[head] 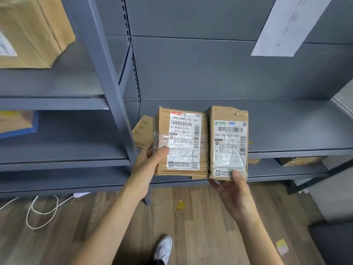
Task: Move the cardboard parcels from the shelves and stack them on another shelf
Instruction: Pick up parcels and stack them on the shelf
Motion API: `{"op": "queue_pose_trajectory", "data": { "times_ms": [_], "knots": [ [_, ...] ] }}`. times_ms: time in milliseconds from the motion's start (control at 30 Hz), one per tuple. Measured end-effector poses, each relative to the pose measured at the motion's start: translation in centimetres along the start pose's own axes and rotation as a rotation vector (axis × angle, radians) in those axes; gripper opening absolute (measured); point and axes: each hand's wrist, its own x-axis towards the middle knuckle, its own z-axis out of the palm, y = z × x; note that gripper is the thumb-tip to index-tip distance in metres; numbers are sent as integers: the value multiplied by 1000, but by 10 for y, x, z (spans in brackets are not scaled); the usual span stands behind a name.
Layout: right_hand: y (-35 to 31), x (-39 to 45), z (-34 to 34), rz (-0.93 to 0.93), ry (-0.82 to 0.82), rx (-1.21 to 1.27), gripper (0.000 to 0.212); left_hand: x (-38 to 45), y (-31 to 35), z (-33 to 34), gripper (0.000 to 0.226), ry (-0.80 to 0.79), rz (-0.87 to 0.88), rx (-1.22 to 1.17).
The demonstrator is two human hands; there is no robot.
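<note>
Person stands at grey shelving, one parcel per hand. Left hand [150,159] grips the wider parcel [181,140], thumb on its label; a third small box [142,131] sits behind it at 9 o'clock, holder unclear. Right hand [232,186] grips the narrow parcel [228,142] from its near end. Both parcels touch side by side, in front of the middle shelf [296,127]. Judgement: set one flat first, then square the other on top, labels up. Upper-left shelf holds a large carton [32,31]; lower shelf at 3 o'clock holds another box [299,161].
</note>
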Motion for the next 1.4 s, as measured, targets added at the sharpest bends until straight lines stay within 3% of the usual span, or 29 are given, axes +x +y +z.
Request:
{"op": "queue_pose_trajectory", "data": {
  "times_ms": [67, 167, 267, 333, 400, 533, 667, 800, 900, 1067, 1200, 1400],
  "knots": [
    [2, -11, 1, 41, -61, -10, 45, -26, -2, -5, 33, 85, 25, -37],
    [11, -26, 13, 88, -121, -70, 39, -62, -2, -19, 58, 229, 69, -51],
    [25, -38, 38, 139, -223, -142, 62, -95, 4, -40, 51, 369, 132, -60],
    [36, -45, 59, 183, -287, -189, 75, -116, 8, -59, 59, 450, 151, -70],
    [47, -51, 80, 216, -359, -210, 68, -137, 11, -77, 65, 510, 171, -71],
    [71, -63, 121, 260, -455, -226, 61, -169, 13, -115, 30, 665, 204, -135],
    [92, -71, 159, 274, -519, -274, 46, -189, 21, -151, 32, 746, 250, -138],
    [114, -75, 205, 248, -596, -325, 49, -199, 34, -199, 39, 765, 294, -167],
    [138, -79, 246, 224, -662, -358, 76, -203, 44, -245, 39, 765, 321, -171],
    [173, -81, 321, 162, -703, -341, 64, -204, 72, -321, 37, 781, 340, -143],
    [189, -75, 371, 101, -678, -385, 87, -194, 101, -369, 33, 753, 360, -141],
    [156, -40, 412, -112, -527, -418, 93, -148, 165, -399, 40, 613, 403, -84]
  ]
}}
